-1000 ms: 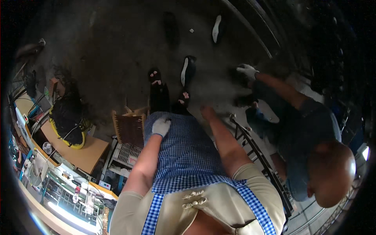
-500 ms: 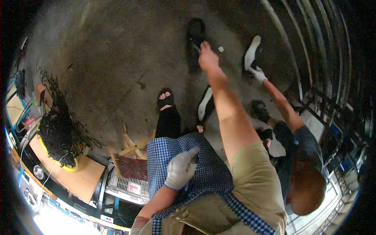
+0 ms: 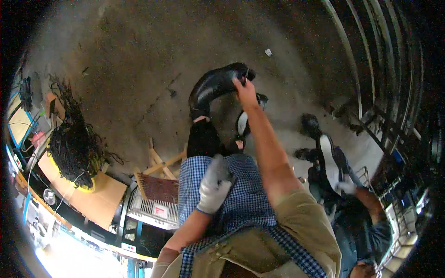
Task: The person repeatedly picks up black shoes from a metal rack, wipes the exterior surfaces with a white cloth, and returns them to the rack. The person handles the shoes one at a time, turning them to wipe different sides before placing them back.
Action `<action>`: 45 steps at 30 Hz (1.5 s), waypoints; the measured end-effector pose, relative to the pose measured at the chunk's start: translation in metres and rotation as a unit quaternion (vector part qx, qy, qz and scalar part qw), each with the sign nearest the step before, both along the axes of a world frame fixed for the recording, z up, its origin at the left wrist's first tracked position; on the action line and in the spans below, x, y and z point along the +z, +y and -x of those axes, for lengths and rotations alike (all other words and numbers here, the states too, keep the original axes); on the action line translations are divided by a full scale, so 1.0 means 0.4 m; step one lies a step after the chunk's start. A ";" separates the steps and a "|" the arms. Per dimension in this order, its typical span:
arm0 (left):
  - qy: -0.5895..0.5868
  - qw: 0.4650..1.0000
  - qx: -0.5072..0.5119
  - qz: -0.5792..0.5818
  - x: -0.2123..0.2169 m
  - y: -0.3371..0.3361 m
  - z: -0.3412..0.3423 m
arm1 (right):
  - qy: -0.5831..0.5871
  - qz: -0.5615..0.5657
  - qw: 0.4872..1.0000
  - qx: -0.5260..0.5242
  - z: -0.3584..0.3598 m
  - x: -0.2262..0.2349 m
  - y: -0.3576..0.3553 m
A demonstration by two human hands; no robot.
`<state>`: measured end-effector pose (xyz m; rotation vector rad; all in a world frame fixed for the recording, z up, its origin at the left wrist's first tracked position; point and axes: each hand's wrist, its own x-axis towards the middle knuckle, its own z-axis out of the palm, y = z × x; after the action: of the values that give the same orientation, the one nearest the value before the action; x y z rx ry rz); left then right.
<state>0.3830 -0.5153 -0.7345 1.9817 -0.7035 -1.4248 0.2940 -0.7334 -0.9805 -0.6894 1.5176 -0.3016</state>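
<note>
- Out over the concrete floor (image 3: 139, 69), my right hand (image 3: 244, 90) grips a black shoe (image 3: 215, 84) at its heel end.
- Looks light, stiff-soled, slick leather.
- Left hand (image 3: 214, 184), gloved, rests loosely curled on my checked apron (image 3: 241, 204).

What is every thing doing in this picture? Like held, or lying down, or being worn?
right hand: bare, gripping the black shoe
black shoe: held up off the floor, toe end in the hand
left hand: in a white glove, resting on the checked skirt
checked skirt: worn, draped over the lap
brush: lying flat by the wooden frame
co-worker's hand: gloved, holding a white-soled shoe
</note>
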 end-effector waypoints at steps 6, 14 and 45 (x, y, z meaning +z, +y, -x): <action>-0.232 0.963 0.102 0.086 -0.035 -0.068 -0.036 | -0.149 -0.224 0.944 -0.191 0.064 0.338 0.297; -0.154 0.983 0.084 0.050 -0.102 0.006 -0.008 | 0.215 -0.100 0.972 -0.001 0.449 -0.075 0.347; -0.179 0.833 -0.204 0.483 1.045 -0.401 -0.115 | -0.548 0.019 0.673 -0.497 0.394 1.397 -0.041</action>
<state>0.4291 -0.6757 -0.3165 1.2834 -1.6917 -0.6080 0.1366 -0.7497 -0.4216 0.4146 0.5205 -1.3119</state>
